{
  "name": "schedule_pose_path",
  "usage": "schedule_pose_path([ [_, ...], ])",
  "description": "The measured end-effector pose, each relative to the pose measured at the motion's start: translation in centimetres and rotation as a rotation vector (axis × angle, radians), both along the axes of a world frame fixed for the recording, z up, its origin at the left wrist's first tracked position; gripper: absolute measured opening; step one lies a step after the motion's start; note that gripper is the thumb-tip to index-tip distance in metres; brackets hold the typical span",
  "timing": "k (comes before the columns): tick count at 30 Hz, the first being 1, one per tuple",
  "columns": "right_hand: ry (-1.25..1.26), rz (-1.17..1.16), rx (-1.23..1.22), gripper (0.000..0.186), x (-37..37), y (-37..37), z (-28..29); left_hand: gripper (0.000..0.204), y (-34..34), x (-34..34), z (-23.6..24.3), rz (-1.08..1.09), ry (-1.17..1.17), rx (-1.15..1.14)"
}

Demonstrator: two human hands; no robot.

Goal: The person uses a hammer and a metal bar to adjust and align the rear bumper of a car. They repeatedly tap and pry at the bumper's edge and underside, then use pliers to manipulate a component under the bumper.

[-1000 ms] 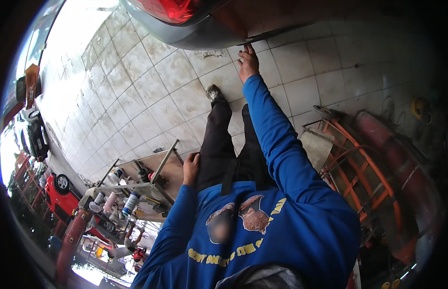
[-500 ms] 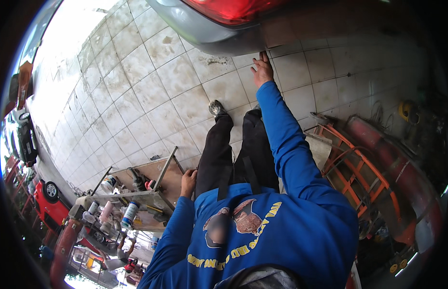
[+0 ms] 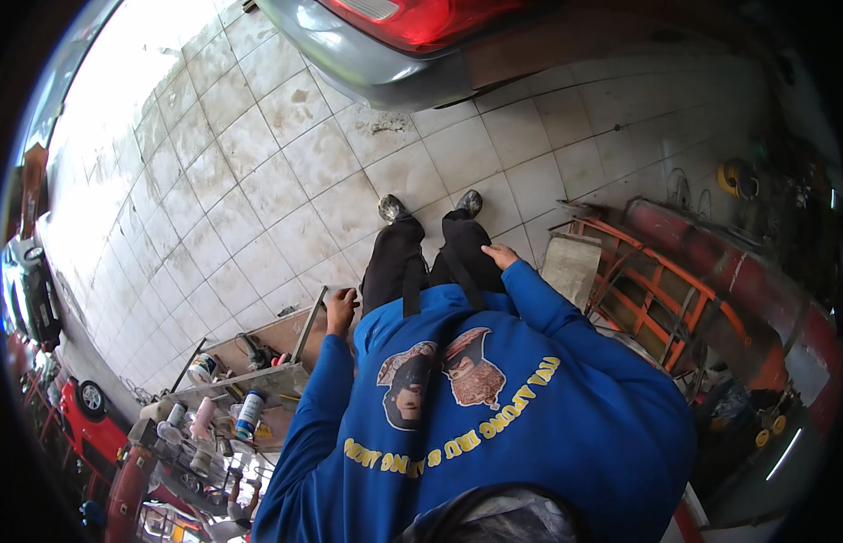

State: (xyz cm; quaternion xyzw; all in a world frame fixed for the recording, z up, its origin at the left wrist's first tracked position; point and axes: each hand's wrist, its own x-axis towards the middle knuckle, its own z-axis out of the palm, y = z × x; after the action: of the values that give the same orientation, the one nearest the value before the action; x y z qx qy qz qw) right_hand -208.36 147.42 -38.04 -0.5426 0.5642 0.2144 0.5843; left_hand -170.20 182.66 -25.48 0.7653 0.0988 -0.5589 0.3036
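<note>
My left hand [image 3: 340, 310] hangs beside my left thigh with fingers loosely bent, near a metal-framed cart [image 3: 309, 328]; I see nothing held in it. My right hand [image 3: 499, 256] is beside my right thigh, fingers fairly straight and empty. Ahead of my shoes is the rear of a car, with a grey bumper [image 3: 385, 77] and red tail light [image 3: 440, 18] above the tiled floor [image 3: 286, 181].
The cart carries bottles [image 3: 249, 412] and tools. An orange metal rack [image 3: 666, 299] and red body panel [image 3: 747, 281] lie on my right beside a grey board [image 3: 569, 267]. Cars [image 3: 85, 412] stand far left; a co-worker [image 3: 239, 507] shows at lower left.
My right hand has dropped from the bumper's lower edge to beside my thigh. My right foot now shows beside the left, and the bumper sits a little lower in view.
</note>
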Motion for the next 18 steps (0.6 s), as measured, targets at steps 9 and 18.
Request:
schedule_pose_path([
  [9,-0.152,-0.194,-0.059,0.054,6.0,-5.2,6.2,0.035,-5.5,-2.4,1.9,-0.07,-0.085,-0.048],
  [18,-0.271,-0.096,-0.087,0.03,5.0,-9.6,3.9,0.047,-1.8,-6.2,1.4,-0.184,-0.256,-0.009],
])
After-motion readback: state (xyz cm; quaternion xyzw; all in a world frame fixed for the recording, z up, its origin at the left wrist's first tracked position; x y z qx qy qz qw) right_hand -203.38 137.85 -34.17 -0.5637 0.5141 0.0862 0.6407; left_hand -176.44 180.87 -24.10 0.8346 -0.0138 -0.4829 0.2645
